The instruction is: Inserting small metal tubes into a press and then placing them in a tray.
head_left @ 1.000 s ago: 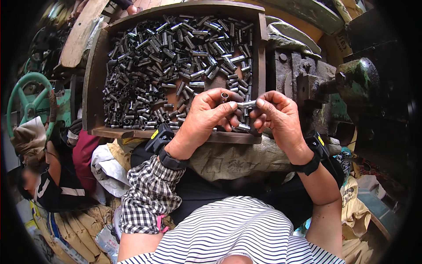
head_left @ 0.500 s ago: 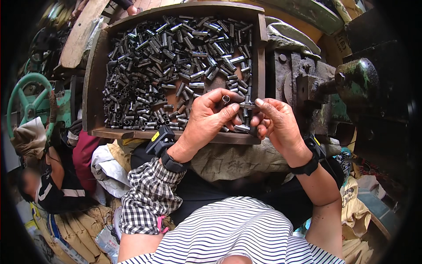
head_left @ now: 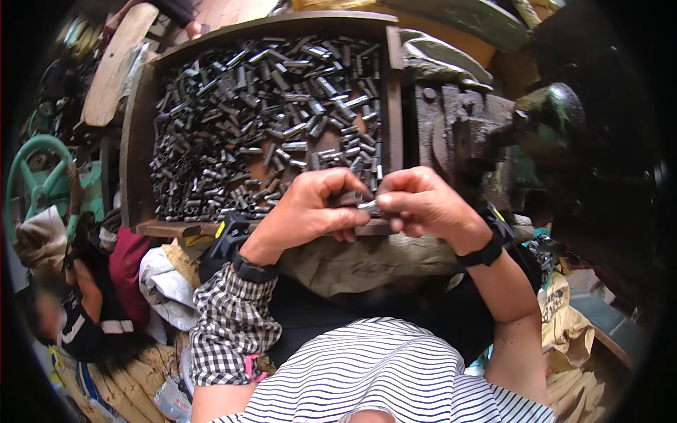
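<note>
Over the near right edge of the wooden tray [head_left: 393, 106], my two hands meet. In the curled fingers of my left hand [head_left: 300, 215] is a short dark metal tube [head_left: 349, 199]. A shiny metal piece [head_left: 369, 207] lies between the two hands, pinched at its right end by the thumb and fingers of my right hand [head_left: 430, 210]. Its exact kind is blurred and partly hidden by the fingers. Many loose short metal tubes [head_left: 233, 113], dark and shiny, fill the tray beyond my hands.
Right of the tray stands a dark, greasy machine [head_left: 458, 134] with a grey cloth [head_left: 441, 60] behind it. A green handwheel [head_left: 44, 176] is at the far left, with another person's arm [head_left: 87, 289] below it. Sacking [head_left: 367, 264] hangs at the tray's near side.
Both hands have drawn back toward me, from above the tubes to the tray's near edge, still holding metal pieces. The view has shifted slightly, so the tray appears farther left.
</note>
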The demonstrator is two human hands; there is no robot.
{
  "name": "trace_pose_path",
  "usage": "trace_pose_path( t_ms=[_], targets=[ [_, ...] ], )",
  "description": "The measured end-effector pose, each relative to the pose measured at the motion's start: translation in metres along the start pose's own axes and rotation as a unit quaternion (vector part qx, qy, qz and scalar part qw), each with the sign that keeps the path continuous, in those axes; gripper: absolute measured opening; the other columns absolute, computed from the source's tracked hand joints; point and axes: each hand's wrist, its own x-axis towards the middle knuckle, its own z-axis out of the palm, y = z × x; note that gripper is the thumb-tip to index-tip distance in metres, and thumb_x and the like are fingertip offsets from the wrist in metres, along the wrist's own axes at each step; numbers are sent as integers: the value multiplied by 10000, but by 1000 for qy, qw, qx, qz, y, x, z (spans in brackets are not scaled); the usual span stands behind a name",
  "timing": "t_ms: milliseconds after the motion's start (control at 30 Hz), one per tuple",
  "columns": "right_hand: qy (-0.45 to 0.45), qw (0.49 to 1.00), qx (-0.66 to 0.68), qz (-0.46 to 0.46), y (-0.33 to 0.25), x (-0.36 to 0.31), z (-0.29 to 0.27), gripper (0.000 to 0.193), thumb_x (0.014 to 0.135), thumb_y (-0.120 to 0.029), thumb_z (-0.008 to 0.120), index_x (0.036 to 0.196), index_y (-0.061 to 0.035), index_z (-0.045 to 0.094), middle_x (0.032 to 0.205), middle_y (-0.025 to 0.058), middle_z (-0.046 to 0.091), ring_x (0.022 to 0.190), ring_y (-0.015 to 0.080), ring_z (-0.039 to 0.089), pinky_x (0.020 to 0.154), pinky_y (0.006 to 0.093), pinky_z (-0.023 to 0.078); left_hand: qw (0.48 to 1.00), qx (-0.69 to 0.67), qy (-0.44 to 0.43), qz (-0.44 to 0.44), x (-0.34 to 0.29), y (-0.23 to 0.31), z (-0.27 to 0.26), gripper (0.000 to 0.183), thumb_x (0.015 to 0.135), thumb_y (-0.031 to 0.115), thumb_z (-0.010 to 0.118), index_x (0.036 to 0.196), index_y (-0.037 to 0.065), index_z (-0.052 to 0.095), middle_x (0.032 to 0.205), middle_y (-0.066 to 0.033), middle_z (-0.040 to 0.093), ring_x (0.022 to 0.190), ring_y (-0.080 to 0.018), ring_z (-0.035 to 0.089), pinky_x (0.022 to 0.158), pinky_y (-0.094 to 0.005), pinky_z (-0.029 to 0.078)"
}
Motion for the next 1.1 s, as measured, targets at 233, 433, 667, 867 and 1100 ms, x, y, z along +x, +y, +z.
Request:
trace_pose_path(
  t_ms=[233,433,667,867,1100],
  targets=[
    [62,991,-81,-84,5,-1,5,207,882,-226,609,825,-27,594,605,29,589,468,63,539,396,175,399,995,-66,75,21,7,-9,10,153,848,82,631,972,10,578,765,-7,596,597,-50,586,495,-175,493],
    [252,830,-363,-340,-6,-36,28,215,877,-165,612,922,39,562,633,72,586,497,89,574,432,233,435,979,-168,98,67,13,-15,9,154,849,76,629,983,8,593,783,-18,617,567,-53,558,500,-170,458],
    [451,577,-459,-503,8,-253,54,229,902,-82,490,1085,55,497,896,151,624,818,209,614,786,333,490,974,-131,171,64,1,-23,5,133,846,81,634,951,23,575,764,-35,620,581,-87,597,474,-183,466],
    [658,520,-226,-496,14,-316,-44,356,908,-121,505,1243,-11,455,1268,161,463,1176,279,460,970,395,404,984,-90,131,84,22,-3,39,139,844,76,628,945,7,562,782,-51,613,626,-111,620,506,-194,495],
    [557,494,-218,-631,5,-255,-76,467,875,-211,573,1261,28,461,1254,152,507,1148,272,503,998,409,375,986,-62,123,96,68,7,64,162,853,74,619,981,-6,559,808,-72,627,623,-121,634,487,-178,489]
  ],
)
